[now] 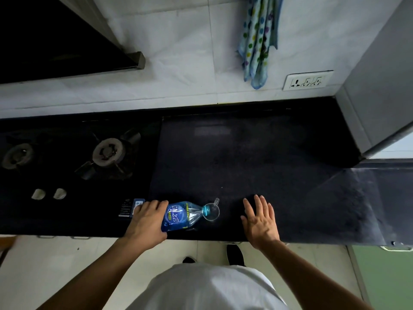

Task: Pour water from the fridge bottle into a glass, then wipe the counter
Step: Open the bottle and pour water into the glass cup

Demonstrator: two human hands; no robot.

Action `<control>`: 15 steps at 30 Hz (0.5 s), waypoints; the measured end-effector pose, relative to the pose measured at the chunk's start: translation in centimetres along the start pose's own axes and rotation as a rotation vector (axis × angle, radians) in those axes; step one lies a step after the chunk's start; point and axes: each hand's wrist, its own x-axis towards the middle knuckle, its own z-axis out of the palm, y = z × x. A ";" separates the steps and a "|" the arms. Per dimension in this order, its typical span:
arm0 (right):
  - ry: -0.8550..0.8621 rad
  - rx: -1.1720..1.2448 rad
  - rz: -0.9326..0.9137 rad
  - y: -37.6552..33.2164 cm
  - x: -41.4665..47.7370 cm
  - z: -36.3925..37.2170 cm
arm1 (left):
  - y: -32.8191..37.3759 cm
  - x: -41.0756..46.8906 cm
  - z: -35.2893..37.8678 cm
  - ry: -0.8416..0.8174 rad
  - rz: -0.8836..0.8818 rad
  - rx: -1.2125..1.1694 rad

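A clear plastic water bottle [178, 217] with a blue label and a teal cap leans to the right near the front edge of the dark counter [245, 157]. Its capped neck reaches over a small clear glass [212, 213] standing just to its right. My left hand [145, 220] holds the bottle's lower end between thumb and fingers. My right hand [260, 220] hovers palm down to the right of the glass, fingers spread, holding nothing. A blue polka-dot cloth [257, 41] hangs on the tiled wall behind the counter.
A gas hob with two burners [109, 152] and two white knobs [38, 194] fills the counter's left part. A grey fridge side [377, 86] rises at the right, with a wall socket [307, 80] beside it. A dark hood [55, 41] hangs upper left.
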 end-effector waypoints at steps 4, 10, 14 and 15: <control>0.001 0.006 -0.003 0.1 -0.1 -0.1 | 0.0 -0.1 0.0 0.014 0.007 -0.005; 0.001 0.011 0.002 0.0 -0.1 -0.1 | -0.1 -0.2 -0.3 0.018 0.019 0.001; 0.007 0.016 0.008 0.1 0.0 0.2 | -0.1 -0.2 -0.4 0.017 0.022 0.001; 0.011 0.013 0.008 0.1 0.0 0.2 | -0.1 -0.2 -0.4 0.015 0.022 0.004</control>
